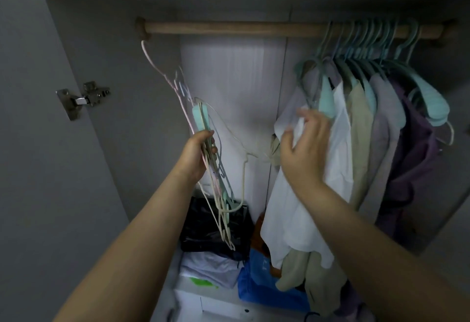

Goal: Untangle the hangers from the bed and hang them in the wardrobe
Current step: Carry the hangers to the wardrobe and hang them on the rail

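A bundle of hangers is gripped in the left hand below the wardrobe rod. Hanging shirts are touched by the spread right hand; space should be cleared first.

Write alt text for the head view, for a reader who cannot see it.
A person's left hand grips a tangled bunch of thin hangers inside an open wardrobe, while the right hand pushes against a white shirt among the hung clothes. The left stretch of the wooden rail is bare; teal hangers crowd its right end.
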A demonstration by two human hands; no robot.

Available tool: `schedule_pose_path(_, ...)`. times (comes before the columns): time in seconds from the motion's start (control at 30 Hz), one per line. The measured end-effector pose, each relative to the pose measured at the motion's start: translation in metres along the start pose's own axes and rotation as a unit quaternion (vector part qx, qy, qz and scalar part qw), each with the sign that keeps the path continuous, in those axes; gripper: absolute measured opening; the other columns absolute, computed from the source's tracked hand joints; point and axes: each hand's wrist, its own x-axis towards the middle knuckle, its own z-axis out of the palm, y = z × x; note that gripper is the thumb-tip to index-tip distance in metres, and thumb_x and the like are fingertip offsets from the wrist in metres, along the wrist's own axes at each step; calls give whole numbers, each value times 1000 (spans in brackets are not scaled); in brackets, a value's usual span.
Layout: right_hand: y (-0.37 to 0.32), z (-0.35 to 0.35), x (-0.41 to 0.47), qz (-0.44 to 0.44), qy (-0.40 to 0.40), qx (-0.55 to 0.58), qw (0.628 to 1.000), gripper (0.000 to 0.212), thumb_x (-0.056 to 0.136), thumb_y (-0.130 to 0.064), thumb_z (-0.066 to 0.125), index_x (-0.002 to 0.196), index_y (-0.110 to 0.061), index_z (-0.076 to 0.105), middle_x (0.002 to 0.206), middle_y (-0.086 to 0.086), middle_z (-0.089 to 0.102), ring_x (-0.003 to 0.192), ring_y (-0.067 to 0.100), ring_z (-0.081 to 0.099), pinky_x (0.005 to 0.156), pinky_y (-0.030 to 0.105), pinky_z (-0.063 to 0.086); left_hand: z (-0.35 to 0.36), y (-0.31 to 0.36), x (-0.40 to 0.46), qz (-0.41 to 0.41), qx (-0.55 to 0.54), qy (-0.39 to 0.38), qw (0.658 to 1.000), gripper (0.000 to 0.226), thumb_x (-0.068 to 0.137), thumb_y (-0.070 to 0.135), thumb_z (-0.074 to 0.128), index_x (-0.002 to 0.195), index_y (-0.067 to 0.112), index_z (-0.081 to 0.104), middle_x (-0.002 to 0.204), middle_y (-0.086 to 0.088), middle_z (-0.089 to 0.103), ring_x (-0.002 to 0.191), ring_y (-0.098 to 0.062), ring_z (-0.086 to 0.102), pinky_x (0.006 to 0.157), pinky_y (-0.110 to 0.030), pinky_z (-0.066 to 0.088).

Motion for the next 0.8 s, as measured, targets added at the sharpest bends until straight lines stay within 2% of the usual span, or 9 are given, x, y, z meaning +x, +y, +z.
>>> schedule_pose_path(0.03, -9, 3, -16, 61, -131, 2, 990, 49, 95, -39, 45, 133, -9, 39, 128, 8, 52, 116, 26, 53, 92, 38, 45, 1, -3, 1, -1, -5, 13, 1000, 22, 69, 28, 59, 82, 15, 47, 67, -1, 41, 53, -14, 43, 52, -27, 39)
schedule_pose_path(0.1, -24, 10, -37, 276, -426, 58, 860, 75, 88, -66, 40, 140, -14, 28, 128, 10, 55, 107, 26, 62, 85, 36, 50, 4, -8, 1, -4, -18, 32, 999, 26, 69, 31, 61, 84, 14, 48, 67, -1, 42, 53, -14, 44, 51, -26, 40)
schedule_pose_path(0.17, -33, 12, -48, 420, -522, 208, 713, 63, 87, -61, 52, 126, -12, 42, 104, 11, 63, 73, 21, 68, 64, 32, 56, 5, -13, 1, 2, -31, 29, 999, 35, 71, 36, 65, 90, 13, 47, 67, -2, 43, 53, -14, 46, 53, -27, 42)
schedule_pose_path(0.2, -34, 15, -52, 447, -499, 281, 687, 45, 91, -46, 57, 112, -6, 51, 88, 9, 62, 56, 15, 63, 54, 28, 54, 4, -15, 1, 3, -32, 21, 999, 40, 72, 41, 66, 92, 12, 47, 68, -3, 43, 54, -15, 47, 54, -27, 43)
schedule_pose_path(0.27, -36, 18, -55, 473, -410, 351, 696, 10, 98, -15, 49, 93, -9, 56, 64, 4, 52, 38, 8, 46, 38, 19, 40, 0, -20, 1, -9, -23, 1, 1000, 57, 71, 57, 68, 99, 11, 50, 72, -5, 44, 60, -18, 49, 58, -31, 43)
schedule_pose_path(0.3, -36, 18, -55, 481, -363, 368, 708, 14, 98, -9, 43, 96, -11, 56, 59, 2, 48, 35, 7, 40, 35, 16, 32, -4, -23, 1, -17, -15, -4, 1000, 66, 69, 65, 66, 105, 11, 51, 76, -6, 46, 64, -20, 50, 62, -32, 44)
schedule_pose_path(0.43, -36, 14, -44, 440, -276, 414, 747, 21, 102, -16, 41, 119, -16, 53, 49, -4, 40, 33, 4, 31, 32, 14, 20, -7, -36, -8, -12, 18, -32, 999, 65, 85, 71, 44, 100, 9, 60, 77, -5, 62, 66, -19, 60, 62, -29, 50)
schedule_pose_path(0.57, -38, 14, -34, 418, -255, 413, 768, 15, 102, -18, 42, 111, -20, 53, 49, -4, 40, 32, 4, 31, 32, 15, 20, -1, -55, -13, -16, 13, -51, 999, 50, 98, 53, 30, 93, 13, 59, 66, 4, 67, 57, -9, 64, 53, -21, 49)
schedule_pose_path(0.8, -23, 8, -2, 485, -215, 496, 687, 13, 100, -12, 42, 93, -14, 53, 45, -5, 38, 30, 4, 26, 30, 11, 15, -9, -60, -8, -42, 56, 4, 998, 31, 74, 39, 62, 91, 15, 52, 78, -3, 50, 62, -16, 51, 63, -28, 43)
